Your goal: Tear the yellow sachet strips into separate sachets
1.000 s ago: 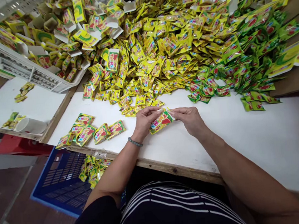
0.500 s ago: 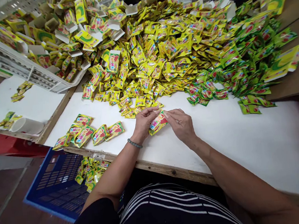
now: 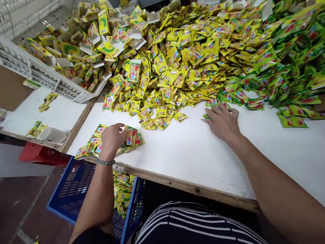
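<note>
At the left part of the white table, my left hand (image 3: pixel 112 140), with a beaded bracelet at its wrist, is closed at the left end of a small yellow-green printed box (image 3: pixel 131 136). Its far fingers are hidden behind the hand. Similar filled boxes (image 3: pixel 94 140) lie beneath and beside this hand. My right hand (image 3: pixel 224 121) reaches to the front edge of the pile, palm down with fingers spread. Its fingertips touch or hover at the green candy packets (image 3: pixel 230 86); which, I cannot tell. Yellow packets (image 3: pixel 172 78) are heaped just left of it.
A tilted white plastic crate (image 3: pixel 43 82) spills open-ended boxes onto the heap. Below the wooden table edge (image 3: pixel 169 182) stands a blue crate (image 3: pixel 69 203) with packets in it. A white cup (image 3: pixel 53 134) lies on the side table near a red stool (image 3: pixel 37 154).
My left hand has carried the box leftward to the group of boxes. My right hand has let go of it and moved right to the green packets, its fingers spreading. The view has shifted.
</note>
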`<action>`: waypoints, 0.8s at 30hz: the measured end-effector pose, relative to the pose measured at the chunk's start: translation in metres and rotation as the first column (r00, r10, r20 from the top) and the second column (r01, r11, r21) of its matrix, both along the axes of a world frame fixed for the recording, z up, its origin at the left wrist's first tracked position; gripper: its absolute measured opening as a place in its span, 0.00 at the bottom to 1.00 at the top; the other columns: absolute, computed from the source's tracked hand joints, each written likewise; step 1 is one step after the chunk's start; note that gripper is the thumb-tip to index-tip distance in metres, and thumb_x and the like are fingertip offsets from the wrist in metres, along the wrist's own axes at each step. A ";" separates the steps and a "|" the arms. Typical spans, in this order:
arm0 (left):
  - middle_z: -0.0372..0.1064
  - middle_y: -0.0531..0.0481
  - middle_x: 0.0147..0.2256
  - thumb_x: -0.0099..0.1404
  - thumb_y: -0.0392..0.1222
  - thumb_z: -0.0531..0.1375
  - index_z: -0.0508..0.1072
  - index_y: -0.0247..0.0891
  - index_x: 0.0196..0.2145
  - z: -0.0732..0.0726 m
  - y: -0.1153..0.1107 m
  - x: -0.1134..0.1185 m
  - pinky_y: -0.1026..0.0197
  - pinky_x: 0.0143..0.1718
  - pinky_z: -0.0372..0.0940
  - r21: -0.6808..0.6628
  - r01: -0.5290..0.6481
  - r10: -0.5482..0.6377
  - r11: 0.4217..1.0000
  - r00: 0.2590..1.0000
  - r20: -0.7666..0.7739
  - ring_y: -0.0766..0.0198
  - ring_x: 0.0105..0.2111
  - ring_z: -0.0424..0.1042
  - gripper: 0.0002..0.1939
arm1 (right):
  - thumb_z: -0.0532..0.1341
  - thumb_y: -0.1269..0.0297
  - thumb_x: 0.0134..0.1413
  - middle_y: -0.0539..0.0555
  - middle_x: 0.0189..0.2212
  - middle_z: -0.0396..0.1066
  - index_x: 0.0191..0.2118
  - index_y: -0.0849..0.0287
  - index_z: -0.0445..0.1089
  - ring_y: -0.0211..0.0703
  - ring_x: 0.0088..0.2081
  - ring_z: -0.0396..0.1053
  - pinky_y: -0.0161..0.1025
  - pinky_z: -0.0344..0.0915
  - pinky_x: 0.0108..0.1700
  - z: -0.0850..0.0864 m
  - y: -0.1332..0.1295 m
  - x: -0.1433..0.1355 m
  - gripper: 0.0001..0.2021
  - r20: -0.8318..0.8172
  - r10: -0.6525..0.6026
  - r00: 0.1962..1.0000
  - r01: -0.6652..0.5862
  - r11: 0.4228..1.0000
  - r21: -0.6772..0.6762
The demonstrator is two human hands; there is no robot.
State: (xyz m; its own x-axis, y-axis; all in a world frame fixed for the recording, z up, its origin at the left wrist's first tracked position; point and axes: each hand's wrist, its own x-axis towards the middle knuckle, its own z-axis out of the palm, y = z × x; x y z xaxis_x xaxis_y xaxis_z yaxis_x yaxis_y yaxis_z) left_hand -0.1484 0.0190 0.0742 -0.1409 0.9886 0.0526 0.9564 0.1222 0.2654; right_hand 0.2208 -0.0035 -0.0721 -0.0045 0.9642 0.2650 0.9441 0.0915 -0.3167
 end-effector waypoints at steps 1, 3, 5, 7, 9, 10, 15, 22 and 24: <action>0.75 0.42 0.30 0.57 0.43 0.68 0.79 0.33 0.39 -0.003 0.000 0.006 0.55 0.39 0.60 0.027 0.015 -0.012 1.000 0.997 -0.078 0.51 0.36 0.70 0.14 | 0.49 0.60 0.68 0.68 0.58 0.67 0.56 0.60 0.69 0.62 0.65 0.55 0.62 0.49 0.58 0.000 -0.003 -0.009 0.20 0.024 0.043 0.999 -0.043 0.999 0.005; 0.76 0.38 0.37 0.63 0.45 0.62 0.78 0.33 0.41 -0.012 0.002 0.030 0.52 0.44 0.61 0.067 0.098 -0.086 0.993 0.982 -0.169 0.48 0.42 0.70 0.13 | 0.50 0.60 0.67 0.70 0.60 0.66 0.59 0.64 0.66 0.61 0.65 0.56 0.62 0.49 0.59 0.002 -0.008 -0.024 0.21 0.073 0.107 0.992 -0.108 0.994 0.019; 0.75 0.37 0.39 0.66 0.45 0.58 0.78 0.34 0.39 -0.023 0.005 0.062 0.52 0.48 0.60 0.027 0.267 -0.258 0.963 0.948 -0.187 0.49 0.43 0.70 0.13 | 0.51 0.59 0.67 0.70 0.62 0.63 0.61 0.65 0.63 0.61 0.65 0.56 0.62 0.49 0.60 0.003 -0.012 -0.032 0.22 0.099 0.142 0.985 -0.146 0.989 0.036; 0.75 0.36 0.39 0.64 0.46 0.61 0.77 0.34 0.38 -0.036 0.009 0.091 0.53 0.48 0.61 -0.080 0.442 -0.449 0.893 0.874 -0.185 0.49 0.43 0.70 0.12 | 0.52 0.59 0.66 0.70 0.61 0.64 0.61 0.65 0.62 0.59 0.64 0.59 0.61 0.51 0.60 0.002 -0.014 -0.031 0.23 0.075 0.162 0.984 -0.166 0.984 0.057; 0.74 0.35 0.38 0.62 0.45 0.63 0.76 0.33 0.41 -0.046 0.012 0.111 0.54 0.45 0.62 -0.195 0.507 -0.539 0.840 0.823 -0.181 0.48 0.42 0.71 0.14 | 0.52 0.60 0.66 0.68 0.58 0.68 0.59 0.64 0.65 0.57 0.61 0.64 0.57 0.54 0.59 0.001 -0.014 -0.025 0.20 0.006 0.170 0.985 -0.170 0.983 0.076; 0.74 0.34 0.38 0.62 0.43 0.62 0.76 0.32 0.42 -0.050 0.013 0.117 0.54 0.43 0.62 -0.237 0.504 -0.549 0.830 0.814 -0.190 0.48 0.42 0.72 0.14 | 0.52 0.61 0.67 0.67 0.56 0.71 0.56 0.63 0.67 0.56 0.58 0.67 0.56 0.57 0.57 0.001 -0.013 -0.022 0.18 -0.033 0.167 0.985 -0.164 0.983 0.083; 0.74 0.31 0.41 0.62 0.29 0.51 0.74 0.29 0.45 -0.053 0.007 0.125 0.55 0.38 0.61 -0.281 0.448 -0.515 0.849 0.821 -0.247 0.47 0.42 0.73 0.16 | 0.57 0.61 0.63 0.65 0.59 0.67 0.51 0.60 0.72 0.58 0.57 0.67 0.54 0.61 0.54 0.004 -0.011 -0.013 0.15 -0.072 0.185 0.980 -0.182 0.982 0.039; 0.69 0.50 0.24 0.60 0.38 0.59 0.75 0.38 0.37 -0.060 0.009 0.139 0.61 0.31 0.61 0.005 0.348 -0.314 0.937 0.840 0.442 0.60 0.27 0.70 0.08 | 0.57 0.59 0.60 0.58 0.40 0.74 0.41 0.57 0.72 0.51 0.42 0.71 0.47 0.68 0.45 0.023 -0.010 -0.011 0.10 -0.524 0.093 0.846 -0.130 0.991 -0.034; 0.65 0.55 0.20 0.57 0.40 0.63 0.73 0.37 0.35 -0.072 0.010 0.147 0.63 0.29 0.62 -0.047 0.343 -0.192 0.938 0.627 0.755 0.65 0.22 0.67 0.08 | 0.64 0.50 0.53 0.53 0.31 0.72 0.37 0.57 0.71 0.46 0.33 0.70 0.44 0.68 0.37 0.028 -0.011 -0.011 0.15 -0.776 0.012 0.631 -0.148 0.983 -0.105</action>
State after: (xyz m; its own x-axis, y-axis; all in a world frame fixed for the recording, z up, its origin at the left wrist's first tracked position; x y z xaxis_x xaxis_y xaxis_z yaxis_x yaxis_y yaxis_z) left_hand -0.0015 0.0289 0.0018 0.2141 0.9696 -0.1182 0.4560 0.0078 0.8900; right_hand 0.2093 -0.0149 -0.0439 0.0564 0.9962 0.0669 0.3407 0.0438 -0.9391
